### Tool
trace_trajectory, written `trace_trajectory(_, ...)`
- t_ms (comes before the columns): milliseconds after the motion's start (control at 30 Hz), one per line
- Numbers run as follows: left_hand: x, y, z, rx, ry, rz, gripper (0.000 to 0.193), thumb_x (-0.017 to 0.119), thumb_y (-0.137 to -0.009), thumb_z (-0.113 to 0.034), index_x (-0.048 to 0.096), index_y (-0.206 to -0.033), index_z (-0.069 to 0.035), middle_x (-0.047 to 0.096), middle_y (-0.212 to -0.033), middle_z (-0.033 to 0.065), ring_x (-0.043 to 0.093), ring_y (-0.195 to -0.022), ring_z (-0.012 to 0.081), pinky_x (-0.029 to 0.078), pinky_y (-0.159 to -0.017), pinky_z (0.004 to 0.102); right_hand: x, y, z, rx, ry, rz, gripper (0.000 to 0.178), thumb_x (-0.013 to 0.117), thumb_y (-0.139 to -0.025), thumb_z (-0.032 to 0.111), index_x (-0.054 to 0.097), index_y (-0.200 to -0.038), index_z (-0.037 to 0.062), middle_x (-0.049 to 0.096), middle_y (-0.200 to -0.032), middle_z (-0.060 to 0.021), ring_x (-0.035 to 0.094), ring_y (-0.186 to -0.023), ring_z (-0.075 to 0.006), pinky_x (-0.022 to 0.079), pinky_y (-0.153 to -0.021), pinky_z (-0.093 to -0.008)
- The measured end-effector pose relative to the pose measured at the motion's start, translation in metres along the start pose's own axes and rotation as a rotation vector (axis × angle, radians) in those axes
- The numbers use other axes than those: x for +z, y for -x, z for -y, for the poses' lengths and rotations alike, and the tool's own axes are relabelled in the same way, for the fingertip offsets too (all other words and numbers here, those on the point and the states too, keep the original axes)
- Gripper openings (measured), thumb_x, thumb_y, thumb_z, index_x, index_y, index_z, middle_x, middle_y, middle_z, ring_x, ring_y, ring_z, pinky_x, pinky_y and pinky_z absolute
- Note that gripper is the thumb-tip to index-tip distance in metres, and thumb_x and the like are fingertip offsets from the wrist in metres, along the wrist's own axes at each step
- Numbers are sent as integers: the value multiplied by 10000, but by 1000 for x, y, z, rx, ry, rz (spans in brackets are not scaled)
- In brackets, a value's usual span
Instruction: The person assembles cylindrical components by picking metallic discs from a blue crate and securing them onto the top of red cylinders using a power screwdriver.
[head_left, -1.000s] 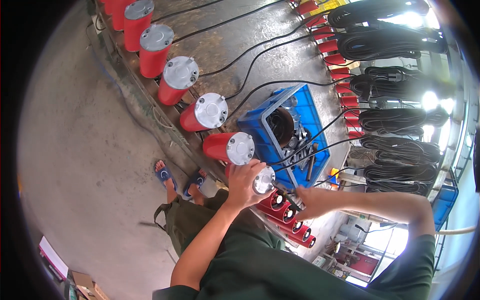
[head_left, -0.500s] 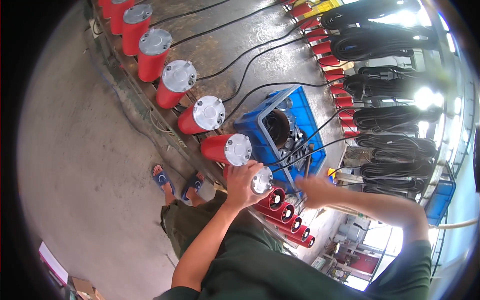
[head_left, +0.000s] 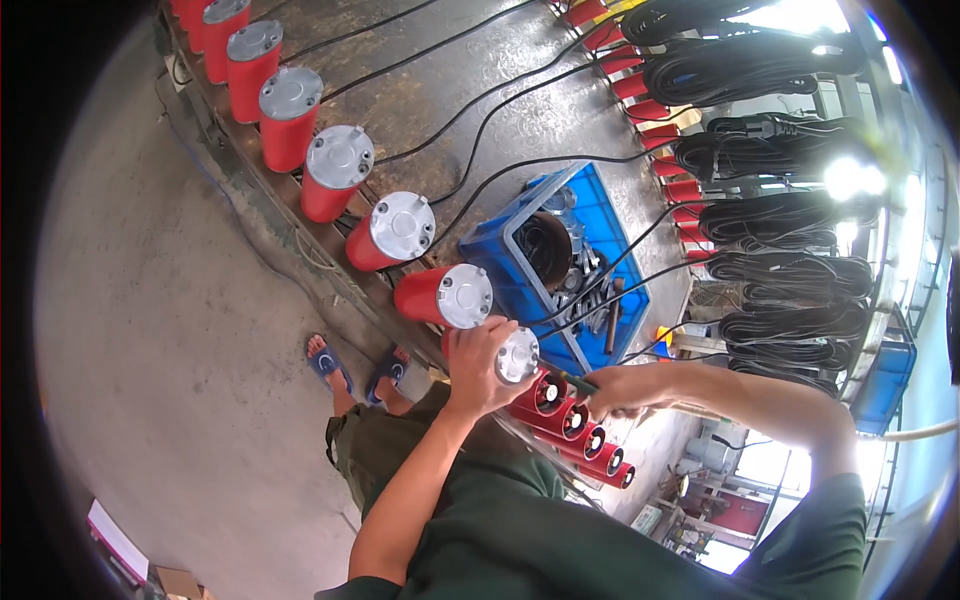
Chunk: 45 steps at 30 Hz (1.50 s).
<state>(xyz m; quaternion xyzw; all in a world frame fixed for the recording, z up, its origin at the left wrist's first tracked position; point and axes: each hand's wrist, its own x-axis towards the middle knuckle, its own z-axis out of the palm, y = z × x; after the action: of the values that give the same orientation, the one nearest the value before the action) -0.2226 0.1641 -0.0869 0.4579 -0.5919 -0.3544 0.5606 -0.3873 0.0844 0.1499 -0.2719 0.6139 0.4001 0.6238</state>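
My left hand (head_left: 476, 368) is wrapped round a red cylinder whose silver end cap (head_left: 518, 356) shows past my fingers; most of the red body is hidden under the hand. Just right of that cap, my right hand (head_left: 628, 388) is closed round a slim dark tool (head_left: 578, 384). Its tip points toward the cap, with a small gap seeming to lie between them; the tool's exact kind cannot be made out. Beside my left hand lies another tilted red cylinder (head_left: 420, 294) with a silver cap. Below are several open-ended red cylinders (head_left: 548, 393) with white-centred insides.
A blue crate (head_left: 492, 262) of metal parts and a wooden-handled tool stands on the metal workbench (head_left: 420, 90). Capped red cylinders (head_left: 288, 130) line its near edge, their black cables crossing to coiled cable bundles (head_left: 765, 150) at right. My sandalled feet stand on the concrete floor (head_left: 170, 330).
My right hand, blurred before, is now sharper and slightly lower, and the dark tool in it shows. My left hand keeps its hold on the same cylinder. The whole view has shifted slightly.
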Motion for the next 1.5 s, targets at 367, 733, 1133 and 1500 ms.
trace_trajectory(367, 0, -2, 7, 33, 22, -47, 863, 1022, -642, -385, 633, -1371, -135, 667, -1272, 75, 647, -1160, 329, 463, -1033, 506, -7, -6, 27, -599, 1478, -969, 625, 791, -743, 23, 603, -1336, 85, 558, -1126, -97, 582, -1066, -276, 482, -865, -400)
trace_trajectory(733, -2, -3, 5, 10, 32, -57, 807, 1012, -661, -430, 675, -1331, -131, 661, -1242, 73, 639, -1142, 348, 478, -1009, 511, -4, 3, 58, -661, 2115, -1194, 371, 736, -850, 265, 637, -1184, 137, 596, -1009, 29, 594, -931, -139, 457, -713, -295)
trace_trajectory(1133, -4, -2, 6, 36, 36, -103, 837, 1005, -655, -451, 665, -1365, -164, 665, -1204, 106, 641, -1092, 336, 488, -987, 517, 31, 16, 89, 35, 476, -102, 168, 665, -928, 77, 592, -1079, 71, 603, -922, -42, 578, -783, -129, 436, -564, -269)
trace_trajectory(1500, -3, -2, 5, 13, 27, -88, 788, 991, -684, -465, 685, -1340, -153, 671, -1220, 124, 643, -1139, 336, 481, -1022, 527, 29, 7, 67, -83, 874, -428, 288, 713, -890, 85, 584, -1144, 49, 663, -1069, -84, 602, -751, -161, 486, -575, -292)
